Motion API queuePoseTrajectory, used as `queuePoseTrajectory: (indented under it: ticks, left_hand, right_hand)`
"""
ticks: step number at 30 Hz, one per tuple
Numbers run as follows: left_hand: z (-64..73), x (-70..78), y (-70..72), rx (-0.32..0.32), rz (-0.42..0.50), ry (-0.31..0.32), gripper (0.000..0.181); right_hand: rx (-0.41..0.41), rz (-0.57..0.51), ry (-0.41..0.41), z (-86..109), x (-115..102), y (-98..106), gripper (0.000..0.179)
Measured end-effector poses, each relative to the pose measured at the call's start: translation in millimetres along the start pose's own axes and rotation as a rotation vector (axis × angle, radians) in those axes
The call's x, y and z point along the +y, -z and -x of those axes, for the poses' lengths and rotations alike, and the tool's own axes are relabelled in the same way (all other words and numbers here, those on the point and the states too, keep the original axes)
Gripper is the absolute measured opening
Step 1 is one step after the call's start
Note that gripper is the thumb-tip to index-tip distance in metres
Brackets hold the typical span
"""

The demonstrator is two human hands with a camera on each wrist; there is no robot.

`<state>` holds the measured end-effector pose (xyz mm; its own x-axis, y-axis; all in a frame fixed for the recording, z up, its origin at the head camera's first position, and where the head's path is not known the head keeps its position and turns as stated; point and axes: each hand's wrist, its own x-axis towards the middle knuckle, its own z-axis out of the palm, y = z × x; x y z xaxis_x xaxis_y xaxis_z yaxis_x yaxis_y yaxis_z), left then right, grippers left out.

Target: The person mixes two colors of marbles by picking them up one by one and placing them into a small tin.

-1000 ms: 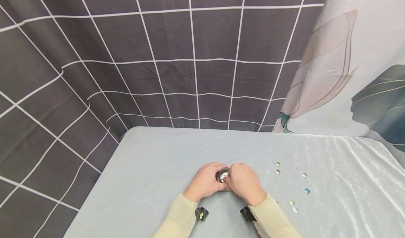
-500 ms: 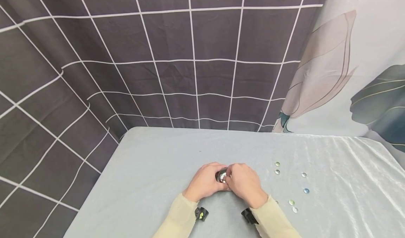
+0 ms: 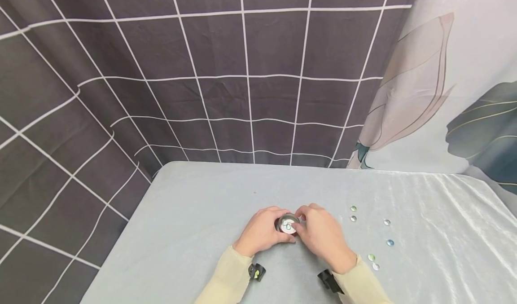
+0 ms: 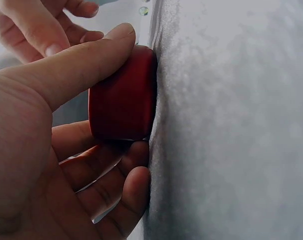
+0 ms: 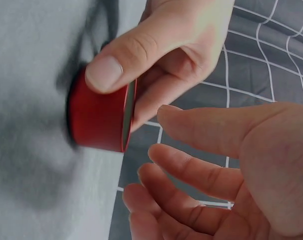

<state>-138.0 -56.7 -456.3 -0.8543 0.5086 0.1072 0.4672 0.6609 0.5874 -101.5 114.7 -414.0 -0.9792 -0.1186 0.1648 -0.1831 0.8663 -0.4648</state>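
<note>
A small red tin (image 4: 124,97) with a silvery inside stands on the cloth-covered table, its mouth facing up. My left hand (image 3: 263,233) grips its side, the thumb on the near wall and the fingers round the far side. In the head view something shiny shows inside the tin (image 3: 287,223). My right hand (image 3: 322,232) is just right of the rim, thumb and forefinger apart. The right wrist view shows its fingers (image 5: 191,170) loosely bent, with nothing between them.
To the right of my right hand lie several flat glass beads: green ones (image 3: 353,209), clear ones (image 3: 387,222) and a blue one (image 3: 390,242). A dark grid-patterned curtain (image 3: 218,97) hangs behind the pale table cloth (image 3: 202,196), and a leaf-print curtain (image 3: 420,129) at the right.
My right hand has drawn back to the right from the tin's mouth, and its thumb and forefinger have spread. More of the tin's inside shows. My left hand stays in place.
</note>
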Motion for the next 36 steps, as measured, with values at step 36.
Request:
queuePoseTrajectory:
  ticks: [36]
  left_hand:
    - [-0.2,0.3,0.1,-0.018,0.004,0.019,0.056]
  right_hand:
    - [0.039,0.015,-0.069,22.4,59.3,29.7,0.022]
